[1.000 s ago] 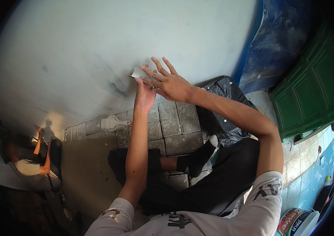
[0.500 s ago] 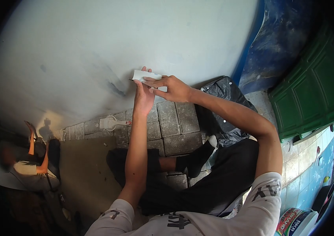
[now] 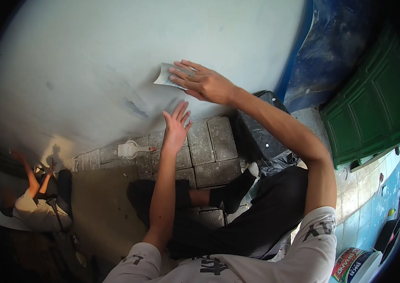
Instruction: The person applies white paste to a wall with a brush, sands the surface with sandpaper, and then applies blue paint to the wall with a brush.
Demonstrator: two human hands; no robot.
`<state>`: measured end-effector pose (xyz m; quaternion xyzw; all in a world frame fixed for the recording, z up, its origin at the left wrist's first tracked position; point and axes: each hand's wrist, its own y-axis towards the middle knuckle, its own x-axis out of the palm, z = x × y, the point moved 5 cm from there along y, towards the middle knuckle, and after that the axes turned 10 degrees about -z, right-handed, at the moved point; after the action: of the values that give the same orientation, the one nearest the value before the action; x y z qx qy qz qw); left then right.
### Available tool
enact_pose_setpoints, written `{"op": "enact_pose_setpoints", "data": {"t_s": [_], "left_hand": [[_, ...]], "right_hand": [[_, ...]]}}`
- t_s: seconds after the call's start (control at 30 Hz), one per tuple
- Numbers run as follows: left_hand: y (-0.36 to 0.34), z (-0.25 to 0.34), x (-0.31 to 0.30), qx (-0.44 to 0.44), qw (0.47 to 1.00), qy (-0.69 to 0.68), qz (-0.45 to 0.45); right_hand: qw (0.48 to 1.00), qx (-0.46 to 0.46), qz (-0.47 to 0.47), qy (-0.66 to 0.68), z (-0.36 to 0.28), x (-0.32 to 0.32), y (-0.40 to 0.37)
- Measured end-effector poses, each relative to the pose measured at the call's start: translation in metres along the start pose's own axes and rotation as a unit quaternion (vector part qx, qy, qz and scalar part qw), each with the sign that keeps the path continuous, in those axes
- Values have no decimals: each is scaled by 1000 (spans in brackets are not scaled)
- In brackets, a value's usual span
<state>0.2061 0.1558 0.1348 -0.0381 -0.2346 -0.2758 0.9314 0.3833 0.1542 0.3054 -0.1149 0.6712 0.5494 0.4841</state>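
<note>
My right hand is up at the white wall, its fingers laid over a small curled sheet of what looks like sandpaper. The sheet's left end bows out past the fingertips, and the palm hides the rest. Below it, my left hand is raised with fingers spread, holding nothing and apart from the sheet. Dark smudges mark the wall left of my hands.
Grey paving blocks run along the wall's foot, with a white handled object on them. A black plastic-covered bundle sits right, near a green door panel. Another person sits far left; a paint bucket stands lower right.
My left hand has let go of the sheet and dropped lower, its fingers opening. My right hand has carried the sheet up against the wall. The other person's arms have moved.
</note>
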Motion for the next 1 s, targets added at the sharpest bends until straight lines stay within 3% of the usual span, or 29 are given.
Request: {"op": "enact_pose_setpoints", "data": {"t_s": [0.03,0.13,0.23,0.3,0.33,0.43,0.5,0.53,0.7,0.77,0.83,0.9,0.97,1.0], "left_hand": [[-14,-13,-4,-34,999,13,3],[-57,-62,-38,-77,996,35,23],[-107,-115,-80,-130,990,-15,50],[-141,-142,-104,-143,979,-123,80],[-151,-144,-106,-143,979,-122,80],[-158,-142,-112,-88,962,-227,126],[-152,-136,-101,-43,945,-317,66],[-154,-134,-97,-41,945,-318,68],[-150,-134,-89,-61,955,-281,77],[-151,-131,-94,-58,953,-285,85],[-155,-135,-89,-54,950,-297,86],[-149,-133,-90,-55,949,-299,82],[-147,-132,-91,-59,950,-297,82],[-149,-133,-89,-60,949,-296,85]], "right_hand": [[996,-46,-2,-77,3,-7,3],[986,-61,-9,-154,35,-13,0],[979,-57,-39,-194,52,-20,-8],[965,-51,-90,-241,60,-17,-12],[952,-41,-111,-284,64,-11,-16],[960,-38,-120,-249,62,-6,-18],[948,-16,-113,-298,58,-14,-11],[930,5,-105,-352,58,-19,-6],[940,-31,-110,-320,58,-23,-3],[915,28,-94,-391,66,-37,0],[917,14,-100,-385,62,-29,2],[898,-79,-159,-402,57,-20,4],[916,-17,-100,-388,62,-40,12],[905,-31,-106,-411,60,-31,12]]}}
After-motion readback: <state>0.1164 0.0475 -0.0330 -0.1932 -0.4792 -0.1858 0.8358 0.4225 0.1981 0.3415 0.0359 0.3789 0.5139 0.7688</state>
